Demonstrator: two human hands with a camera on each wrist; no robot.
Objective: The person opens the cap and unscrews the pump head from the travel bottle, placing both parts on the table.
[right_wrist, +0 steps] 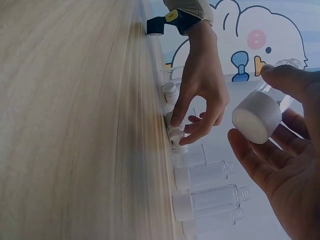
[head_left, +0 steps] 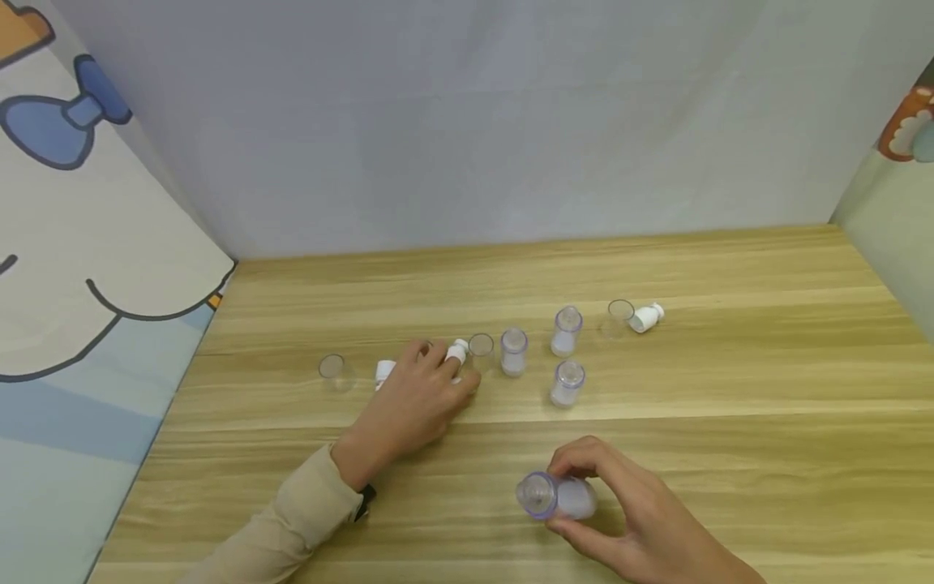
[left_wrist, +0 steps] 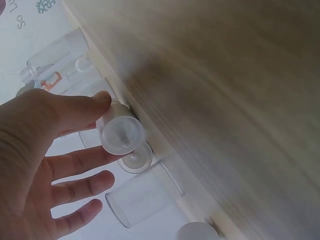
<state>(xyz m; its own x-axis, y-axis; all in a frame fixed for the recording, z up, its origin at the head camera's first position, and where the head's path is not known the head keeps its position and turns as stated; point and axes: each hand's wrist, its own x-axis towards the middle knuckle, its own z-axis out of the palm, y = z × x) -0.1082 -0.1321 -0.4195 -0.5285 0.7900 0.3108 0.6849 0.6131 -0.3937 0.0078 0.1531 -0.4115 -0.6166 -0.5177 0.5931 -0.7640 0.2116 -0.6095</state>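
Observation:
My right hand (head_left: 627,511) grips a small clear bottle (head_left: 575,498) with a white base and a purple-tinted shoulder, tilted above the table. Its white base (right_wrist: 255,120) faces the camera in the right wrist view. Farther forward and left, my left hand (head_left: 419,393) reaches down to the table. Between its thumb and index finger it pinches a white bottle-top piece (left_wrist: 121,134) with a round hollow end, while the other fingers are spread. Another white piece (left_wrist: 136,157) sits just beyond it. Beside the left hand are a white top (head_left: 383,371) and a clear cover (head_left: 481,347).
Three similar bottles stand in the middle: one bottle (head_left: 514,353), a farther bottle (head_left: 566,331) and a nearer bottle (head_left: 567,384). A clear cover (head_left: 620,312) and a lying white top (head_left: 646,318) are at right. Another clear cover (head_left: 333,371) stands at left.

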